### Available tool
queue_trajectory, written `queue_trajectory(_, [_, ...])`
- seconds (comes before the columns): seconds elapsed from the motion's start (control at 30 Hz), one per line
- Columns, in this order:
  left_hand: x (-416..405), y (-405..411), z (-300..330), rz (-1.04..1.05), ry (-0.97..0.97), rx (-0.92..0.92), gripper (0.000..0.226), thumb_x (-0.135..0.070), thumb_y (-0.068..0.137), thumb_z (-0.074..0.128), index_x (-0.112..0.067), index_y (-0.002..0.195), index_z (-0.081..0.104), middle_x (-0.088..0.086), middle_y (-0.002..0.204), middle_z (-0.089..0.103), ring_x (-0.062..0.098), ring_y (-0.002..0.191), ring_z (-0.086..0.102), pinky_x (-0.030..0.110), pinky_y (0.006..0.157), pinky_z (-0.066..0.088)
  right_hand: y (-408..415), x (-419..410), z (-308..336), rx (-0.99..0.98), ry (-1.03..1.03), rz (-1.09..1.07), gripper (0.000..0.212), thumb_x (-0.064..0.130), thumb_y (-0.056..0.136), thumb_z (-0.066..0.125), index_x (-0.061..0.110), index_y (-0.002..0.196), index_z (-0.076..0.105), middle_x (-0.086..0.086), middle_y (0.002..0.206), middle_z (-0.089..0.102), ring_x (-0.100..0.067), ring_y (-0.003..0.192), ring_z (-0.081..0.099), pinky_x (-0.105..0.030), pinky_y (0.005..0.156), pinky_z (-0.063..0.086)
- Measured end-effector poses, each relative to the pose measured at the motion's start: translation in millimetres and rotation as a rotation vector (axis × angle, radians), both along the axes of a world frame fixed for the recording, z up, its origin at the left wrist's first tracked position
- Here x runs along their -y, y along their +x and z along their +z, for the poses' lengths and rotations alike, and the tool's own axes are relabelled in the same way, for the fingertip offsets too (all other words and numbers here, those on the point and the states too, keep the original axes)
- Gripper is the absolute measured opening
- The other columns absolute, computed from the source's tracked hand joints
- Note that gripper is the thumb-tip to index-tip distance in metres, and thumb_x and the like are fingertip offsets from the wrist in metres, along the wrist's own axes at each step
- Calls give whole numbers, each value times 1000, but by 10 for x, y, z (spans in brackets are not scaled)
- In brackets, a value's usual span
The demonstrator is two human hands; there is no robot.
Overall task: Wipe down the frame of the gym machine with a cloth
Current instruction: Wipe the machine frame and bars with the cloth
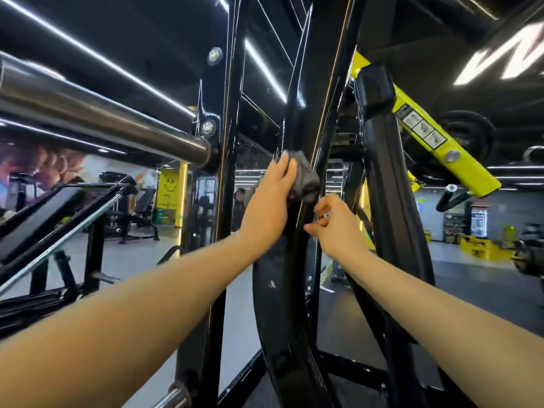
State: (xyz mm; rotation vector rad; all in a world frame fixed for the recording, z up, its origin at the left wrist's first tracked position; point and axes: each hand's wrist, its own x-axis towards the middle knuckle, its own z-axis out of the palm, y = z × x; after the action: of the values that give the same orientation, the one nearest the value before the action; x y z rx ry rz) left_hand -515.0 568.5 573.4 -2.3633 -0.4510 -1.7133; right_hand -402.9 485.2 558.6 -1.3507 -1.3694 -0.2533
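Head view: both bare forearms reach forward to a black upright of the gym machine.
Frame: the black frame post rises glossy through the middle, curving slightly, with more black uprights just left and right of it.
Cloth: a dark grey cloth sits bunched against the post, about midway up.
Left hand: the left hand presses the cloth to the post, fingers laid fairly straight over it, the palm flat to the metal.
Right hand: the right hand is just below and right of the cloth, beside the post; its fingers are loosely curled with the tips drawn close together, and I cannot tell whether they pinch a corner of the cloth or only touch the frame.
Left side: a thick chrome bar runs in from the left and ends at the neighbouring upright.
Right side: a yellow arm with a sticker slopes down beyond a black pad.
Background: a yellow panel with a smiley face stands far off across the grey floor.
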Motion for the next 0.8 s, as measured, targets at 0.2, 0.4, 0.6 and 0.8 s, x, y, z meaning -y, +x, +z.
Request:
queue_trajectory(0.2, [-45, -23, -467, 135, 52, 74, 76, 21, 74, 55, -6, 143, 39, 17, 137, 30, 40, 119, 41, 46, 96, 46, 1, 7, -178, 51, -4, 21, 25, -3, 84, 63, 10, 97, 47, 3, 89, 48, -14, 70, 50, -26, 68, 44])
queue_trajectory(0.4, [44, -168, -1242, 123, -15, -28, 83, 24, 71, 53, -9, 145, 36, 0, 130, 20, 37, 120, 35, 45, 97, 46, -39, 59, -459, 154, -95, -17, 23, -5, 88, 53, 6, 108, 51, 0, 101, 48, -21, 87, 54, -27, 76, 43])
queue_trajectory(0.6, [-24, -109, -209, 169, -58, 100, 71, 15, 83, 51, -17, 145, 37, 16, 133, 30, 28, 110, 33, 29, 96, 34, -3, 30, -453, 114, -108, 4, 20, 3, 88, 62, 8, 104, 52, 1, 94, 50, -17, 81, 52, -25, 74, 39])
queue_trajectory(0.8, [-52, -175, -1165, 157, -46, 40, 76, 19, 77, 56, -12, 144, 39, 16, 122, 39, 26, 102, 31, 36, 90, 43, -5, 43, -833, 87, -200, 7, 24, 5, 85, 66, 10, 105, 53, -3, 100, 56, -24, 87, 59, -32, 80, 46])
